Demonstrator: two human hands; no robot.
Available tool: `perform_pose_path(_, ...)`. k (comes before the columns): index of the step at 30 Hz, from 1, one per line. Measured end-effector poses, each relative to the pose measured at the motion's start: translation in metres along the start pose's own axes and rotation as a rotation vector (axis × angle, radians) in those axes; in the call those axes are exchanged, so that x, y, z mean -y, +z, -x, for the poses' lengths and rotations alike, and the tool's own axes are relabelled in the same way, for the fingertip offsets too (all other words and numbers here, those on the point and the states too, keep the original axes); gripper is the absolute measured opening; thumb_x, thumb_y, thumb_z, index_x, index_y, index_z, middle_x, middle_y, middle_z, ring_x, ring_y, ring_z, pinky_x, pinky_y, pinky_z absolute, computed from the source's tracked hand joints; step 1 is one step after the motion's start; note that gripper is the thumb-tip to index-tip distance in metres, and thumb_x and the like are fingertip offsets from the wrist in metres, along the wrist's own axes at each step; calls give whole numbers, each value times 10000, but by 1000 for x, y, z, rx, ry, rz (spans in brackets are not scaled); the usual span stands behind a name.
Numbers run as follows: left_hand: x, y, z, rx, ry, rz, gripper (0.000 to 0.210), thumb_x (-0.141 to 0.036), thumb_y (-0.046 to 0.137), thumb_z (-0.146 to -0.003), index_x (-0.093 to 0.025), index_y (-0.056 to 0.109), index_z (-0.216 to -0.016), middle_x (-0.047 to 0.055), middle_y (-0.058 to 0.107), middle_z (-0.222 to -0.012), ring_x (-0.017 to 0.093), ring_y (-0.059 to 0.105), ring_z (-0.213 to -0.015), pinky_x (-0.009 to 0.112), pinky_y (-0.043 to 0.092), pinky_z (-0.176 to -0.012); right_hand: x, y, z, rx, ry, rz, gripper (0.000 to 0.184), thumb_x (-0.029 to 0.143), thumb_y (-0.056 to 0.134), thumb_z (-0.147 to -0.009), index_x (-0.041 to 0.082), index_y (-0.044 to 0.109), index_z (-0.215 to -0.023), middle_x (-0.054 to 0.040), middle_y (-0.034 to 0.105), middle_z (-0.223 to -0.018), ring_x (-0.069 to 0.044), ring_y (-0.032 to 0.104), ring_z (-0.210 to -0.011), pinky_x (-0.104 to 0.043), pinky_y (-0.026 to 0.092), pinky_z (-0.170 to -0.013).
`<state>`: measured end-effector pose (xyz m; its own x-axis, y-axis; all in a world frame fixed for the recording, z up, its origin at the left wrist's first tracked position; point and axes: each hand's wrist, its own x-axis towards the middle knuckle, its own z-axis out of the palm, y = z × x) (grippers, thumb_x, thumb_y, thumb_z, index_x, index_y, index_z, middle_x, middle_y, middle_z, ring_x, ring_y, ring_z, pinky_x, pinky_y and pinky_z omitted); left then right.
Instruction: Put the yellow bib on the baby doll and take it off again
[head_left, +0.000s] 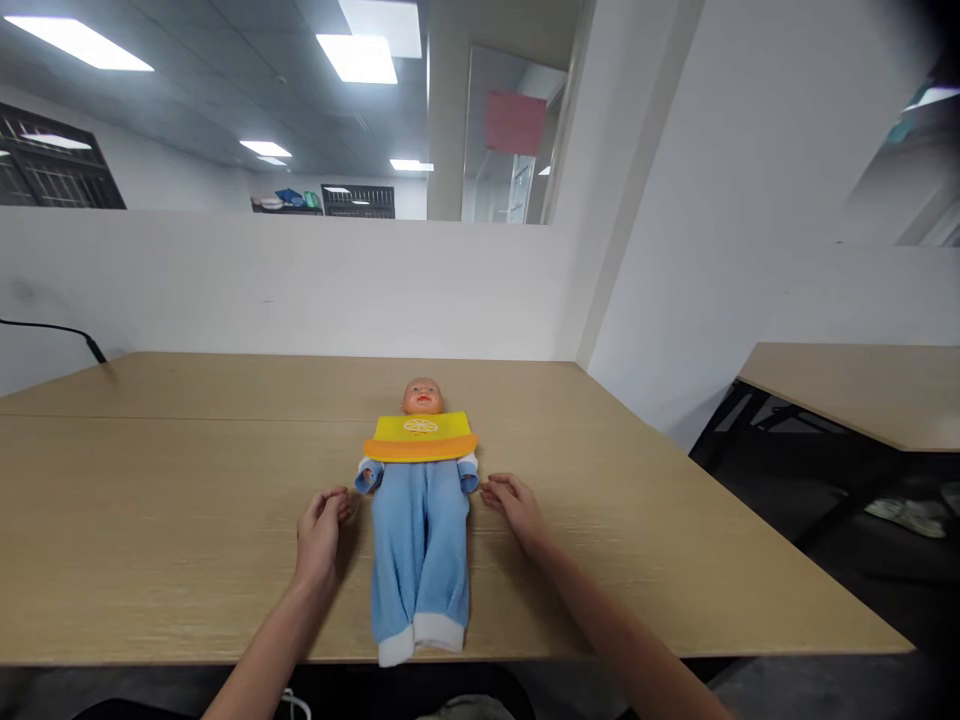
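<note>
A baby doll (pixel 424 395) lies on its back on the wooden table, head toward the wall and feet at the front edge. It wears blue trousers (pixel 420 540) with white cuffs. Across its chest is a yellow bib (pixel 421 430) with an orange lower band and a white print. To the left of the doll, my left hand (pixel 321 530) rests near its sleeve, fingers loosely bent and holding nothing. On the other side, my right hand (pixel 517 508) is close to the other sleeve, also without anything in it. A small gap separates each hand from the doll.
The table (pixel 187 540) meets a low white wall (pixel 337 285) at the back, with a window above it. A black cable (pixel 94 348) comes in at the far left. Another table (pixel 862 390) with black legs stands to the right, beyond a floor gap.
</note>
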<state>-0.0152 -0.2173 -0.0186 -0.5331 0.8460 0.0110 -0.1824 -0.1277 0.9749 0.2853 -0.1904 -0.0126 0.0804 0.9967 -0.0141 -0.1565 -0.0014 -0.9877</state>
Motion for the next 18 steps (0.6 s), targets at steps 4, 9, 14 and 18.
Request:
perform_pose_path(4, 4, 18, -44, 36, -44, 55, 189, -275, 628, -708, -177, 651, -869, 25, 677, -772, 157, 637, -745, 292, 500, -740, -4, 12, -50, -48, -1, -94, 288, 428, 705, -647, 211, 602, -806, -34, 695, -794, -206, 673, -813, -347, 529, -810)
perform_pose_path(9, 8, 42, -94, 94, -136, 97, 200, -306, 577, -802, -141, 661, -877, 68, 707, -784, 166, 674, -744, 284, 518, -743, -11, 24, -99, -87, -55, -114, 343, 478, 657, -668, 183, 613, -837, -42, 701, -821, -193, 663, -796, -292, 524, -711)
perform_pose_path(14, 6, 66, -126, 249, -240, 87, 387, -424, 518, -876, -140, 624, -1117, 111, 729, -870, 203, 695, -730, 312, 532, -686, -12, 34, -135, -94, -167, -1, 387, 517, 622, -709, 158, 661, -848, -74, 717, -877, -215, 649, -872, -285, 500, -742)
perform_pose_path(18, 0, 77, -137, 456, -386, 174, 557, -533, 470, -883, -194, 479, -1326, 126, 722, -991, 237, 706, -762, 376, 542, -715, -8, 40, -154, -17, -160, 38, 414, 548, 590, -750, 158, 674, -858, -82, 724, -888, -226, 644, -888, -299, 497, -756)
